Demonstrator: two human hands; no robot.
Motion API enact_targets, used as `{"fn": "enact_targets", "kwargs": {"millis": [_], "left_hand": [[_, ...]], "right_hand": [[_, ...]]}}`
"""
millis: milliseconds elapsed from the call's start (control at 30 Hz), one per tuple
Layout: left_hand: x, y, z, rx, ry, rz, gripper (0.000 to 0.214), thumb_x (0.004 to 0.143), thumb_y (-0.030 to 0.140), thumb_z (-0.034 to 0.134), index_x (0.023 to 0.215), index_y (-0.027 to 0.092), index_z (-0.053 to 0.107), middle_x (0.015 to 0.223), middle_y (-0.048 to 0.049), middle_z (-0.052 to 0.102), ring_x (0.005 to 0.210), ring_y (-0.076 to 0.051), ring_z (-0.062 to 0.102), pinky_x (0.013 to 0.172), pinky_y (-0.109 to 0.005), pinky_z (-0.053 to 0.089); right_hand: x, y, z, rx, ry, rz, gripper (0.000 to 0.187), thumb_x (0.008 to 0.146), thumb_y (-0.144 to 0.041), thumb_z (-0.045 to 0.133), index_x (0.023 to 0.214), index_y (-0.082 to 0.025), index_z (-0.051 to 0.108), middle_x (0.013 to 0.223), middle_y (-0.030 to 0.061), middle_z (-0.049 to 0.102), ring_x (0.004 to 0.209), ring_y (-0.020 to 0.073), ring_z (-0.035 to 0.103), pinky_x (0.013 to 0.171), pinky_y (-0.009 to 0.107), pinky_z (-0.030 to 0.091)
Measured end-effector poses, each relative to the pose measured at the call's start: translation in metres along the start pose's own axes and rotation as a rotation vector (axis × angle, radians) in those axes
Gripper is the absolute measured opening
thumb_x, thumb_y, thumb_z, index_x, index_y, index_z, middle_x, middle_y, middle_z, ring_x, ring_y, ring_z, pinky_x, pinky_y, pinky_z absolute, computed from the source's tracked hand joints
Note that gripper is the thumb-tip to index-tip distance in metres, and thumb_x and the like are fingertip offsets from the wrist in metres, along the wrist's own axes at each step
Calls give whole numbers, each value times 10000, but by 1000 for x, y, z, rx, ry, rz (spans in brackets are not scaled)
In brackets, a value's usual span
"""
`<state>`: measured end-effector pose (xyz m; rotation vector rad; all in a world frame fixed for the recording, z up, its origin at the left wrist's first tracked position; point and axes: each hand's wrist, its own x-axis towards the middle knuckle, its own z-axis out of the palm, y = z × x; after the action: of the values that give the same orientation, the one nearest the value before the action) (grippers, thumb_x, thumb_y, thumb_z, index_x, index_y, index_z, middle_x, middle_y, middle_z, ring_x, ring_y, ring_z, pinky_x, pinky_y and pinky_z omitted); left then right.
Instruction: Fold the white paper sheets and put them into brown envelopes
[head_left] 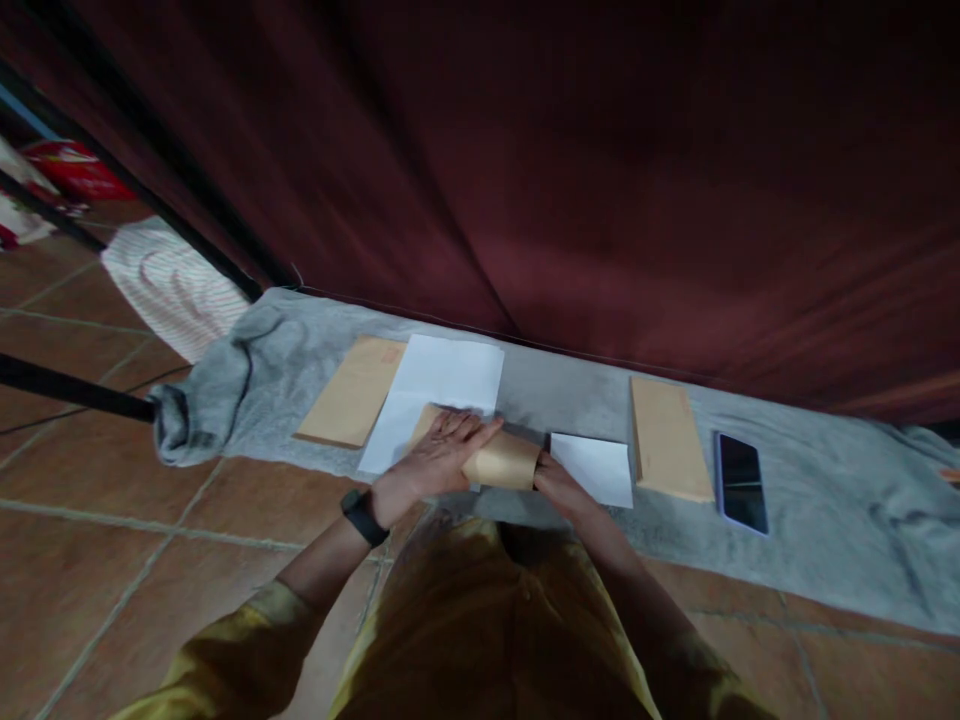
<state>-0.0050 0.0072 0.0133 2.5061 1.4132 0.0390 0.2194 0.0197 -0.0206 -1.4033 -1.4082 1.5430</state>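
Envelope (506, 463) over gray cloth (551, 385) bears flattened left hand (444, 455), right hand (553, 478) too hidden to tell, curtain (600, 200) at twelve o'clock.

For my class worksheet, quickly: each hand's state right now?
Left hand: open, palm down on the long brown paper envelope.
Right hand: fingers hidden at the envelope's end; open or closed cannot be told.

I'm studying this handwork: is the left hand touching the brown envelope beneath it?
Touching: the head view shows the left hand laid palm-down across the brown envelope.
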Motion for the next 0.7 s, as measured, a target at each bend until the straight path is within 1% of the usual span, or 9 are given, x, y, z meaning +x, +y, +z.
{"fn": "enact_targets", "kwargs": {"millis": [67,133,233,400,467,533,633,700], "left_hand": [[2,-4,0,-8,-10,-12,1092,724,311,761,1606,238,122,1508,-154,464,1423,-341,380,1191,-511,196],[3,-4,-1,-3,-19,-33,1104,721,311,765,1606,241,109,1509,-156,468,1422,-337,389,1190,-516,198],[2,0,-6,22,-8,-70,1123,709,283,782,1607,247,109,1523,-166,454,1429,-349,386,1186,-528,210],[4,7,-12,21,26,-91,1146,701,295,807,1608,274,108,1534,-151,442,1424,-354,390,1184,-535,234],[6,3,-9,30,38,-113,1141,692,283,815,1605,274,130,1534,-158,441,1422,-362,394,1185,-548,227],[7,-3,-2,48,39,-147,1152,678,270,823,1604,269,137,1536,-178,435,1421,-379,397,1175,-563,235],[7,-12,10,46,11,-164,1173,668,285,828,1607,254,125,1549,-204,415,1432,-387,388,1164,-559,259],[7,-16,14,32,-5,-162,1175,671,290,825,1608,244,118,1563,-211,397,1447,-383,371,1166,-555,261]], "right_hand": [[2,6,-6,28,-60,-9,295,926,-389,601,1079,-176,737,1034,56,740,1007,232,686,918,401,550],[1,13,-12,52,-73,-37,300,881,-402,596,1055,-210,748,992,45,759,1002,234,691,974,417,529],[-4,20,-20,84,16,-82,344,863,-456,568,1039,-221,746,1010,48,765,1038,250,688,1021,427,506],[-18,24,-26,55,209,-137,407,908,-515,520,1060,-202,732,1094,92,752,1091,263,666,1005,412,514],[-24,25,-26,-4,237,-163,402,933,-489,497,1113,-204,717,1140,95,741,1104,256,666,1014,415,508],[-30,27,-25,-92,225,-206,379,951,-435,484,1174,-217,699,1203,89,722,1147,246,654,1045,418,491],[-38,33,-23,-235,208,-299,363,956,-335,477,1245,-231,671,1283,86,687,1220,235,618,1099,427,458],[-41,38,-20,-312,209,-352,379,954,-276,463,1282,-229,648,1304,92,671,1239,232,604,1114,435,451]]}}
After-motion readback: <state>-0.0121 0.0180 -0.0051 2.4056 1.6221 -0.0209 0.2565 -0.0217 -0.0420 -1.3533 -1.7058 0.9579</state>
